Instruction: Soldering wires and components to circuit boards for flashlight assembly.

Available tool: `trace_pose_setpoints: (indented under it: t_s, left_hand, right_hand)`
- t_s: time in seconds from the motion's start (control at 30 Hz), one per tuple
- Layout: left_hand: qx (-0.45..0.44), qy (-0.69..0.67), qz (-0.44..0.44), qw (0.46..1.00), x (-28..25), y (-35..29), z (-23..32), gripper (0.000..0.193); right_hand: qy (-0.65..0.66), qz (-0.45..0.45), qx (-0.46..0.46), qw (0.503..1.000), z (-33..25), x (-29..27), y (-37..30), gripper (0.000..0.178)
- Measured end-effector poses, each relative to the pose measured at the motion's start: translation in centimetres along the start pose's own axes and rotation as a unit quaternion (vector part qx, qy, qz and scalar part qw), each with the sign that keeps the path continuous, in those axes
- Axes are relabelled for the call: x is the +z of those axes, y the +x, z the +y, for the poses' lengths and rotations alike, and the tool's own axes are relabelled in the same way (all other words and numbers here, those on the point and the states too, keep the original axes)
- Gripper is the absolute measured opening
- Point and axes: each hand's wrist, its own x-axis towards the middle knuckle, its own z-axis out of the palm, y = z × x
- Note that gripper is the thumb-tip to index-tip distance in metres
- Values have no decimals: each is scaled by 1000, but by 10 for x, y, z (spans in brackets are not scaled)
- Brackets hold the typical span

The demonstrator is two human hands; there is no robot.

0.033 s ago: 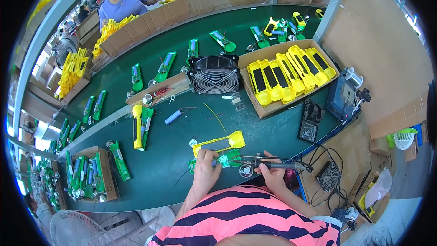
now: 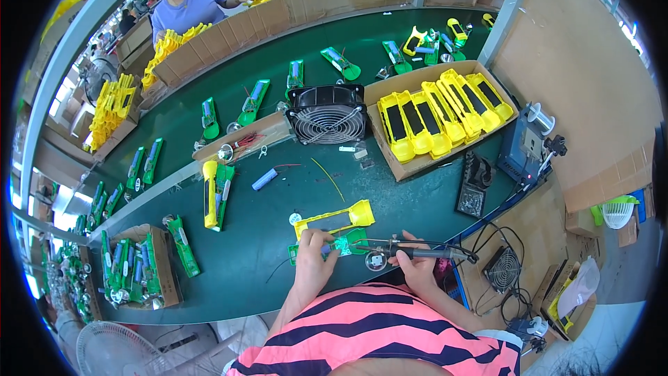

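A green torch housing (image 2: 356, 242) with a small circuit board inside lies at the table's near edge. My left hand (image 2: 313, 259) is closed on its left part, beside a blue cylindrical cell. In my right hand (image 2: 417, 264) is a soldering iron (image 2: 417, 252), its thin tip pointing left over the board. Whether the tip touches cannot be seen. A round clear lamp reflector (image 2: 376, 260) sits between the housing and my right hand. Just beyond my left fingers lies a yellow frame (image 2: 360, 213), with a white disc (image 2: 295, 218) near its left end.
A black fan (image 2: 327, 115) stands mid-table, beside a cardboard box (image 2: 402, 169) of yellow casings. A soldering iron stand (image 2: 476, 184) and blue soldering station (image 2: 520, 150) are at right. At left stands a box (image 2: 167, 271) of green housings. Across the bench is a person in purple (image 2: 188, 10).
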Motion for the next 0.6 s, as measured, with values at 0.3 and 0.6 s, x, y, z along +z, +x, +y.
trace_pose_setpoints:
  t_s: [0.3,0.6]
  left_hand:
    - [-16,354,24,935,-45,-40,-16,9]
    - [246,201,65,946,-12,-27,-13,26]
  right_hand:
    - [-8,-14,-2,1000,1,0,5,11]
    - [-99,-78,-102,987,5,-10,11,15]
